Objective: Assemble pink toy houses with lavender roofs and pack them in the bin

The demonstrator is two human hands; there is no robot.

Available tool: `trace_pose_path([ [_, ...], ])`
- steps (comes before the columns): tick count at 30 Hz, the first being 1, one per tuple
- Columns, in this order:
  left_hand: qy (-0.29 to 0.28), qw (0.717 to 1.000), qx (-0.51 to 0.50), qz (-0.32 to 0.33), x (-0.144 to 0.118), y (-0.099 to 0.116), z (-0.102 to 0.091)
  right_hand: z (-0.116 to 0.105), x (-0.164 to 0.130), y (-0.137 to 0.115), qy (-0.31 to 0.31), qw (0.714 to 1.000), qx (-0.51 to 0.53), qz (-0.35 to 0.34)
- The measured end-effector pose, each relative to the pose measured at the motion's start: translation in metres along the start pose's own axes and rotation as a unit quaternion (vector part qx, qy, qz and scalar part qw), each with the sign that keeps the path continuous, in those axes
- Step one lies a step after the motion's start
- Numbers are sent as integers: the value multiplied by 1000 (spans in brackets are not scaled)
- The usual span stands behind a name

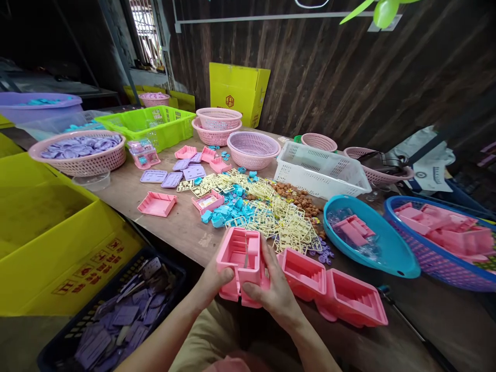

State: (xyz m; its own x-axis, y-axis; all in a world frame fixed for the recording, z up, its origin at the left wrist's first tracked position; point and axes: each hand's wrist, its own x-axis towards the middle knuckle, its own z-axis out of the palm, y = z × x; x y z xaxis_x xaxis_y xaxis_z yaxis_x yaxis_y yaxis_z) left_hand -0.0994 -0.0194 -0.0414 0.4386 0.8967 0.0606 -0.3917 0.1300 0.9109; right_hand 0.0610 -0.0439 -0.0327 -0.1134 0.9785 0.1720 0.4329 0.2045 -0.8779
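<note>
Between my two hands, over the near table edge, is a pink plastic toy housing with molded steps inside its open top. My left hand grips its left side, thumb on the front wall. On the other side my right hand wraps round it, thumb pressed on the lower front. Two similar pink housings, one nearer and one farther right, rest on the table beside my right hand. Beyond my hands lie piles of blue plastic pieces, cream sprue frames and brown pieces.
A teal basin and a blue-rimmed basket of pink parts stand right. A white crate, green crate and pink baskets stand farther back. Left are a yellow carton and a dark crate of purple pieces.
</note>
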Motion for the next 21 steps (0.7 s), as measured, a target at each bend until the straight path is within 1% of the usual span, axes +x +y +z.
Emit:
trace_pose_path([
  [3,6,1000,9,29,3,11,5,-8,-2,-11,18,999,38,13],
  [6,2,998,33,46,6,16,6,-14,-2,-19,18,999,42,16],
  [10,19,997,53,46,6,15,5,-16,-4,-16,-2,999,23,32],
  [14,15,997,61,53,6,12,2,-16,-5,-12,6,999,17,49],
  [17,11,997,54,50,6,12,3,-15,-4,-15,4,999,21,36],
  [21,20,997,56,43,6,12,4,-16,-3,-18,-6,999,18,27],
])
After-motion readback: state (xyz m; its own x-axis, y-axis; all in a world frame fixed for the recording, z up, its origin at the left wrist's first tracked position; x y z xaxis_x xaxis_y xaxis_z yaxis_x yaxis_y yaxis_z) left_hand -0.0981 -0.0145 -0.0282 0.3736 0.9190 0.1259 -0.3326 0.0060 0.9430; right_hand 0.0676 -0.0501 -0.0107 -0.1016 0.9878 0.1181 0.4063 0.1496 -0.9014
